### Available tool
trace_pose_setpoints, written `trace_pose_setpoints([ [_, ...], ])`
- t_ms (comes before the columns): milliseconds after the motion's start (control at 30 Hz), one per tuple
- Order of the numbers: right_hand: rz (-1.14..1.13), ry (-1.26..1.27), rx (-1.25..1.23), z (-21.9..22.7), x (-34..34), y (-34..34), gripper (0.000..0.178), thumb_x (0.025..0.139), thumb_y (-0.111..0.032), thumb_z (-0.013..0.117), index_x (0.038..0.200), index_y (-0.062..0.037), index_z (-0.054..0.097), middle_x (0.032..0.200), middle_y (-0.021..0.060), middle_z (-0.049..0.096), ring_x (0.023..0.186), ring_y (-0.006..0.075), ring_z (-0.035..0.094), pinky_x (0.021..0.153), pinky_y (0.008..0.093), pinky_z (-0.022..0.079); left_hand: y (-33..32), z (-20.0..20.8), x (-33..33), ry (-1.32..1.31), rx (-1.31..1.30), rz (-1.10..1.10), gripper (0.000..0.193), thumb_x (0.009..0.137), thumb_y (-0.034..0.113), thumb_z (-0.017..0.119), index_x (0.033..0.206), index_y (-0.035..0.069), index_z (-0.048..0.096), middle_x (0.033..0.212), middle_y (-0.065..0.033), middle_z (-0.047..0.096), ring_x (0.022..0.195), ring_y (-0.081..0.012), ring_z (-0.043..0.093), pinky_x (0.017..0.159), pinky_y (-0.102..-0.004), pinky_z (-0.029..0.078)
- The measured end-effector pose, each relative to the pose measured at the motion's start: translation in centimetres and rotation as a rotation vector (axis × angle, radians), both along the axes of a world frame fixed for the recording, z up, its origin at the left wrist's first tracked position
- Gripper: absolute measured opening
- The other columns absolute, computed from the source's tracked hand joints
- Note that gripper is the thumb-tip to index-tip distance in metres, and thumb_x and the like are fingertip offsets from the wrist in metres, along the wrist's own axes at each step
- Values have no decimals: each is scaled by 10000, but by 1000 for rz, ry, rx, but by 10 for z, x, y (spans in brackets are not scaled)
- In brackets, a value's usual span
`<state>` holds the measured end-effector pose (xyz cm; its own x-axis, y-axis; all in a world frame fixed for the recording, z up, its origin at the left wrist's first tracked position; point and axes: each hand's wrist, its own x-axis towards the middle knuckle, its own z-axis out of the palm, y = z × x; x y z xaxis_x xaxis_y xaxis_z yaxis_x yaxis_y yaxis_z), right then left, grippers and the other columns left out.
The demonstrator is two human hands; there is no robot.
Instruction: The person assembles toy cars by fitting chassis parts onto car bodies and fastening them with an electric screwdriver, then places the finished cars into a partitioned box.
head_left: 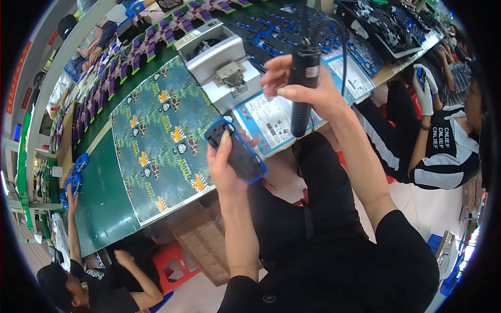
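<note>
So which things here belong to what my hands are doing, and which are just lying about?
With your hands:
blue-rimmed black part, held in the left hand;
black handheld tool, at the right hand, grip unclear;
metal device nearby, probably.

Apparently just lying about:
patterned sheet on the table;
purple-and-green parts in rows;
blue parts at the table's left end.

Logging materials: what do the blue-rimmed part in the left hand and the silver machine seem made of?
Blue-rimmed part: probably moulded plastic, smooth; the dark face and blue rim look evenly coloured. Silver machine: likely metal, satin; its housing shows soft sheen and crisp edges.
</note>
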<state>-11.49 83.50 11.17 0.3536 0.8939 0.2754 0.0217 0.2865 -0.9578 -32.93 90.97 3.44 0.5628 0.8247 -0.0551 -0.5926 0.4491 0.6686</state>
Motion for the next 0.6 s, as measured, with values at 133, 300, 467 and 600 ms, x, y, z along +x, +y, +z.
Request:
trace_pose_setpoints([
  [133, 131, 190, -62, 9, -2, 12, 254, 790, -178, 746, 917, -1, 615, 735, 115, 652, 581, 173, 621, 575, 310, 520, 24, -13, 9, -21, -14, -17, 226, 966, 137, 598, 1158, 20, 573, 1039, -150, 677, 889, -212, 678, 806, -445, 612],
  [300, -74, 84, 521, 67, -24, 42, 136, 838, -110, 720, 804, -7, 639, 644, 85, 626, 476, 139, 563, 467, 257, 447, 24, -13, 8, 3, -5, -11, 266, 924, 82, 649, 1172, 2, 595, 1136, -171, 682, 913, -216, 697, 730, -353, 612],
  [467, -254, -183, 597, 65, -40, 90, 152, 832, -95, 762, 742, -9, 675, 635, 43, 642, 504, 89, 593, 480, 215, 460, 24, -14, 16, 34, 17, 26, 248, 909, 78, 677, 1127, -23, 617, 1094, -180, 696, 854, -220, 705, 750, -351, 598],
  [600, -313, -341, 582, 48, -40, 108, 176, 831, -131, 789, 728, -30, 688, 608, 5, 640, 517, 63, 606, 489, 198, 468, 22, -15, 17, 49, 13, 25, 260, 899, 78, 695, 1125, -25, 619, 1085, -175, 700, 838, -223, 701, 731, -348, 590],
])
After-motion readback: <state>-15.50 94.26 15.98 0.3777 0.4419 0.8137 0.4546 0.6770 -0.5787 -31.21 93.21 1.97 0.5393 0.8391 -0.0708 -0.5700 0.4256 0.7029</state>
